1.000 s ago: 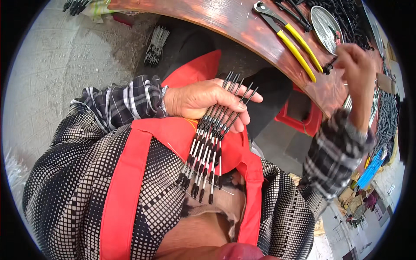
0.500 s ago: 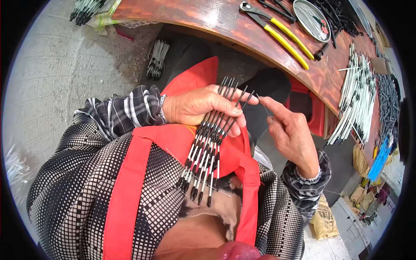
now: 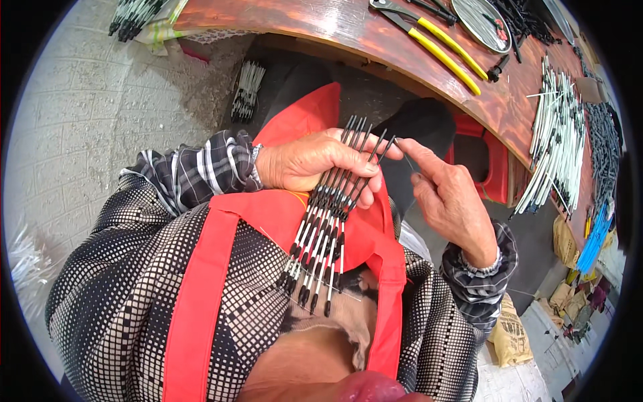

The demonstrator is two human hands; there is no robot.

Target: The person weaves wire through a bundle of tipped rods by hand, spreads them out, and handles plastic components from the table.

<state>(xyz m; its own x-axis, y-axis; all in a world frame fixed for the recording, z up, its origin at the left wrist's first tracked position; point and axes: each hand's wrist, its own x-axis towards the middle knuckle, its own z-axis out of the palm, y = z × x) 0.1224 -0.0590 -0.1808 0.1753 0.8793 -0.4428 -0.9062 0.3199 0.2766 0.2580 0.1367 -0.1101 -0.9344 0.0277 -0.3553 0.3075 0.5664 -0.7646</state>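
Observation:
My left hand (image 3: 311,161) is closed around a fan of several thin black-and-white sticks (image 3: 325,231). Their black ends stick out past my thumb and fingers; the lower ends, white with black segments, hang over the red apron (image 3: 264,221). A fine thread or wire crosses the sticks near the lower ends. My right hand (image 3: 452,197) is partly closed, its index fingertip at the black tip of the rightmost stick. A thin wire-like strand (image 3: 408,158) runs from that tip toward my right thumb, seemingly between thumb and index finger.
On the reddish wooden table (image 3: 321,20) lie yellow-handled pliers (image 3: 445,53), an oval dish (image 3: 481,23) of thin pieces and a pile of white sticks (image 3: 556,141). Dark parts (image 3: 603,157) lie beyond. A red stool (image 3: 492,164) stands under the table; another stick bundle (image 3: 248,90) is left of my knees.
The right index fingertip has moved slightly left and up, onto the rightmost stick's black tip. My left hand keeps its hold on the sticks. The whole view has shifted a little.

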